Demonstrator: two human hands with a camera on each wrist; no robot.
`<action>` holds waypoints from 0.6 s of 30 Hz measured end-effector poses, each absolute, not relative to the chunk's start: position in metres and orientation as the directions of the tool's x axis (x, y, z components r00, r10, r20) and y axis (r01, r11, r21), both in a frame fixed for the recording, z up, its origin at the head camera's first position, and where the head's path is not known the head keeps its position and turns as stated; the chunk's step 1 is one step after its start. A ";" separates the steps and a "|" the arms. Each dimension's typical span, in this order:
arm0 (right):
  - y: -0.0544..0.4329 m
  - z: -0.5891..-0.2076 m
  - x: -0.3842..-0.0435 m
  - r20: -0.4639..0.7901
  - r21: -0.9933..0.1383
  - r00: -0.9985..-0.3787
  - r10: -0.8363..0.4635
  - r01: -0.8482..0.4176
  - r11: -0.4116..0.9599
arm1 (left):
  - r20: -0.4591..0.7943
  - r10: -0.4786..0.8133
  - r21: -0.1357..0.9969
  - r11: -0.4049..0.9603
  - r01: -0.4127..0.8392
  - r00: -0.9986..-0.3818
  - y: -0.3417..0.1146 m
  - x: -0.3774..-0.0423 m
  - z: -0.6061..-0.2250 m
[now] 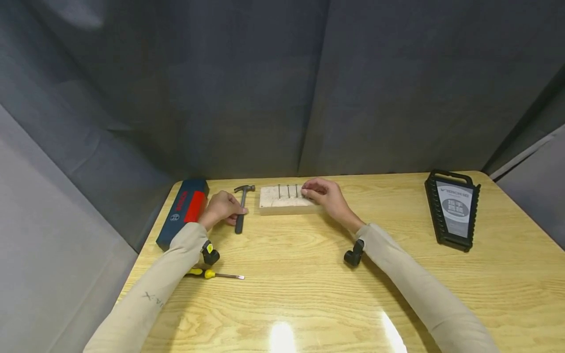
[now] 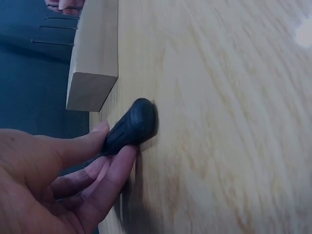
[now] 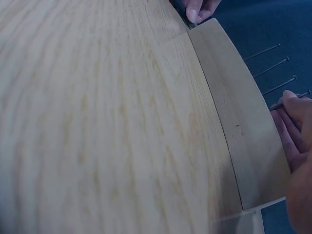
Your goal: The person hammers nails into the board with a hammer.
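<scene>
My left hand (image 1: pixel 222 207) pinches the dark handle of a claw hammer (image 1: pixel 239 224) between thumb and fingers. Its metal head points away from me, left of a pale wooden block (image 1: pixel 282 211). In the left wrist view, the handle's butt (image 2: pixel 139 119) is close to the tabletop. Three nails (image 1: pixel 289 191) stand upright in a row on the block. At the right of that row, my right hand (image 1: pixel 327 197) pinches another nail (image 3: pixel 306 93) against the block. Fingers hide that nail's lower end, so how firmly it sits cannot be seen.
A blue and red Bosch box (image 1: pixel 182 211) lies left of the hammer. Nearer to me, a yellow and black screwdriver (image 1: pixel 211 274) lies partly under my left forearm. A black wrench rack (image 1: pixel 453 210) lies far right. Grey curtains (image 1: pixel 238 98) hang behind the table (image 1: pixel 300 274).
</scene>
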State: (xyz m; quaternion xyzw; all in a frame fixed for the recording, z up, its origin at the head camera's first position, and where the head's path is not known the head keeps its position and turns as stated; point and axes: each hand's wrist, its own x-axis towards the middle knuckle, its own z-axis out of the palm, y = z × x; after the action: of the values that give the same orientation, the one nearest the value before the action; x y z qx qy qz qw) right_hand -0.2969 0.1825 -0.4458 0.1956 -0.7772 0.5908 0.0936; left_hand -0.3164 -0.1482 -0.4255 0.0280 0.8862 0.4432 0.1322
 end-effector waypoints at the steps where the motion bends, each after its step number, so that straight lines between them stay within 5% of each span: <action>1: 0.183 -0.446 -0.296 0.375 -0.882 -0.907 -0.193 -0.413 0.228 | -0.204 0.161 0.788 0.612 -0.064 -0.966 -0.148 -0.316 -0.426; 11: 0.188 -0.467 -0.314 0.370 -0.877 -0.911 -0.182 -0.407 0.256 | -0.181 0.135 0.775 0.630 -0.056 -0.974 -0.145 -0.316 -0.430; 18: 0.191 -0.463 -0.321 0.348 -0.877 -0.914 -0.207 -0.395 0.273 | -0.100 0.156 0.597 0.799 0.066 -0.983 -0.135 -0.318 -0.428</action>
State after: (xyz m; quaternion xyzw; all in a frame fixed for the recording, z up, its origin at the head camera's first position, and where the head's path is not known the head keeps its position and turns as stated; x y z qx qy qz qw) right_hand -0.3212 0.1915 -0.4630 0.1897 -0.7936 0.5722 0.0823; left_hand -0.3181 -0.1350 -0.4284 0.0589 0.9458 0.3112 0.0723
